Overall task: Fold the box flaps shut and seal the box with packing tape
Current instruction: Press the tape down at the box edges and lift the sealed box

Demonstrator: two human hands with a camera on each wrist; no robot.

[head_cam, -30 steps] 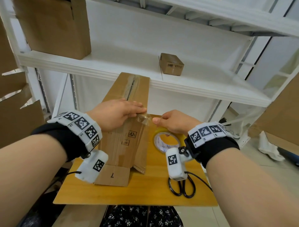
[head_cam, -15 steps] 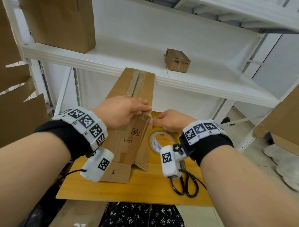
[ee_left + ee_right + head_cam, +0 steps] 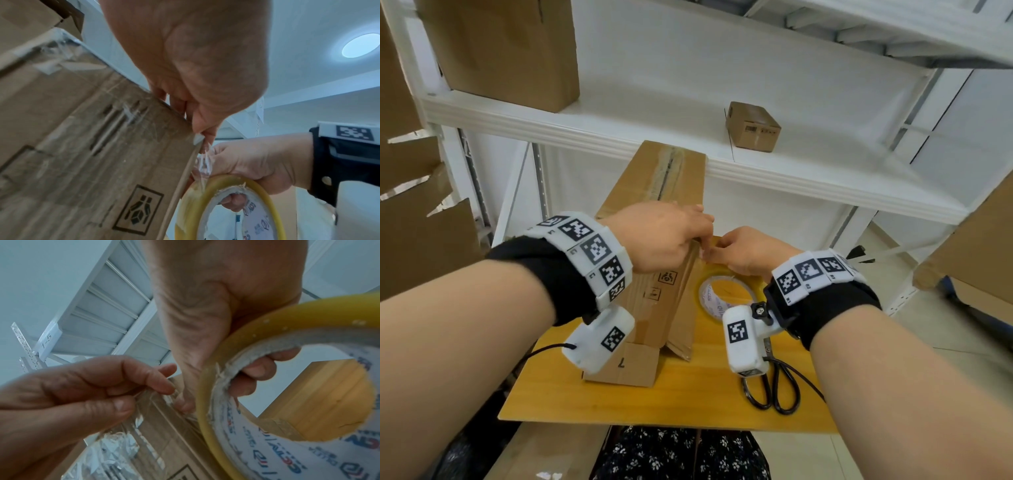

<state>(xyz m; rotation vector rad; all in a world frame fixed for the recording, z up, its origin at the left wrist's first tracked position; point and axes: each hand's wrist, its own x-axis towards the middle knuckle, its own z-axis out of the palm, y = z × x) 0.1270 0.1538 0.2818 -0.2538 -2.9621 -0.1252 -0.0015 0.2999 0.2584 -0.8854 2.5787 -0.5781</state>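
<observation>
Left hand (image 3: pixel 664 236) lay over the box (image 3: pixel 654 260), thumb and fingertips pinching crumpled clear tape (image 3: pixel 202 164) at the box's right edge. Right hand (image 3: pixel 744 255) gripped the tape roll (image 3: pixel 726 294): fingers curled through the core, thumb (image 3: pixel 185 402) pressed down at the tape beside the left hand's fingertips. Both hands nearly touched at that edge.

Box was long and narrow, standing tilted on the desk (image 3: pixel 688 394), upper end leaning back toward the white shelf (image 3: pixel 722 164). One bottom flap (image 3: pixel 630 365), marked with a "7", lay open flat on the desk; another flap (image 3: pixel 681 329) hung loose on the right. A taped seam (image 3: pixel 666 174) ran along the upper face. Printed handling symbols (image 3: pixel 139 211) showed on the side, with wrinkled tape stuck above them.

Tape roll was yellowish with a white printed core, held just right of the box and above the desk. Black-handled scissors (image 3: pixel 774 390) lay on the desk near the front right, partly under the right wrist camera.

On the shelf: a small cardboard box (image 3: pixel 753 126) to the right, a large carton (image 3: pixel 506 51) at far left.
</observation>
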